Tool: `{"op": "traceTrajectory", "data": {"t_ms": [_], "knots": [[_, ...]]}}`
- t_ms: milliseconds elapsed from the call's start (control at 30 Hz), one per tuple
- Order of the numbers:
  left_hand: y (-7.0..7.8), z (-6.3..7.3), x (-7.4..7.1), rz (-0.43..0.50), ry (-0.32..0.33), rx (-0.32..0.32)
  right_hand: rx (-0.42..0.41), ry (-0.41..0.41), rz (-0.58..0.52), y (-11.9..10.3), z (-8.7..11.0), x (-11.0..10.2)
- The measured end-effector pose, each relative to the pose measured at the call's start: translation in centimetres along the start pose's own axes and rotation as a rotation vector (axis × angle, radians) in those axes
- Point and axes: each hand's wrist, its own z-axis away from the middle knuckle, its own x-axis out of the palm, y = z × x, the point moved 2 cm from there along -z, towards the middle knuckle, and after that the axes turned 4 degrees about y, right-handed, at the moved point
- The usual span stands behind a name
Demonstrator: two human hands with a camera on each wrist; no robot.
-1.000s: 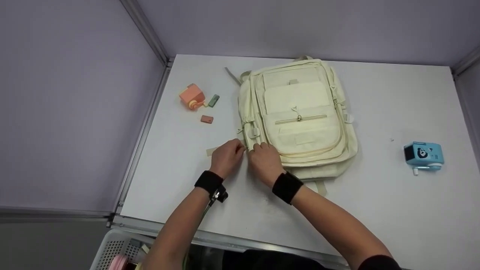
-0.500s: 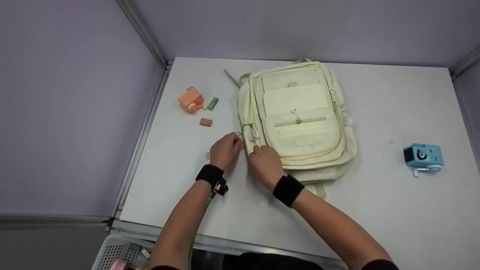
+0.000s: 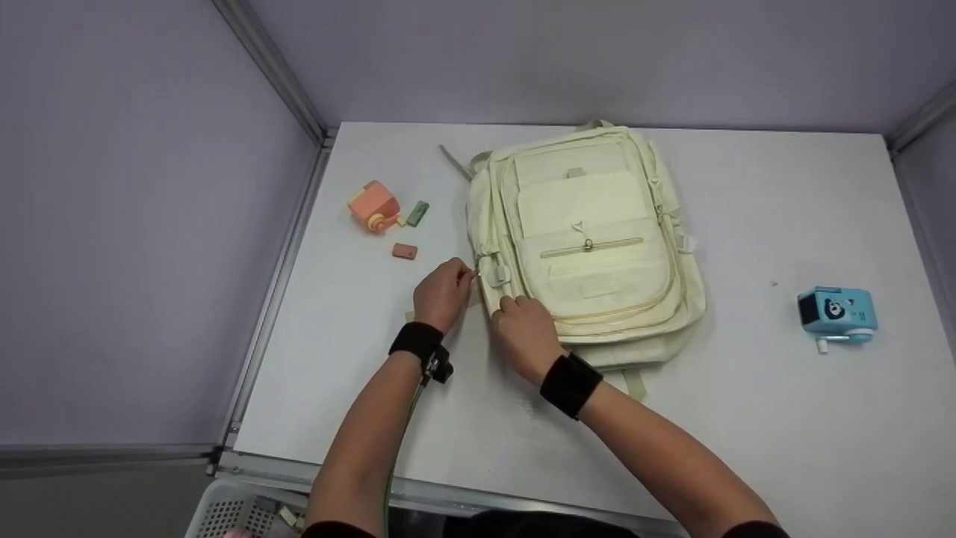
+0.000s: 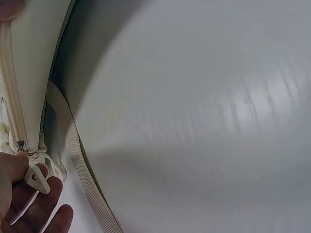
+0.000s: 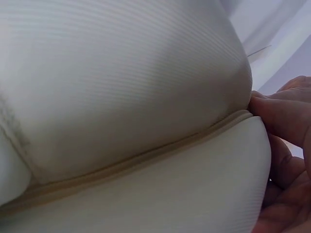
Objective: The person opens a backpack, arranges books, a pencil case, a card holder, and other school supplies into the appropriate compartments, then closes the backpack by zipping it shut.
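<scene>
Zipper pull (image 4: 39,180) sat pinched between thumb and curled fingers of my left hand (image 3: 439,297), while my right hand (image 3: 527,336) gripped the lower left edge of the cream backpack (image 3: 590,209), lying on the white surface (image 3: 821,426).

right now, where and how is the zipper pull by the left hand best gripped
Best by its triangular loop, likely a thumb-and-finger pinch by the left hand, from the person's left of the backpack: the loop juts beyond the slider, angled outward from the backpack's edge.
</scene>
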Motion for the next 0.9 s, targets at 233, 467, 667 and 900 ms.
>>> {"op": "traceTrajectory", "data": {"t_ms": [233, 467, 667, 900], "knots": [[0.00, -0.46, -0.08, 0.002, -0.012, -0.014, -0.007, -0.008, 0.002, -0.06, -0.17, 0.06], [0.11, -0.63, 0.14, -0.002, 0.010, -0.010, 0.006, -0.043, -0.024, 0.03, -0.38, -0.12], [0.24, -0.43, 0.22, 0.013, 0.012, -0.020, 0.017, -0.052, -0.045, 0.01, -0.26, -0.29], [0.18, -0.05, 0.29, 0.039, -0.010, -0.056, 0.013, -0.040, -0.067, -0.05, 0.31, 0.06]]}}
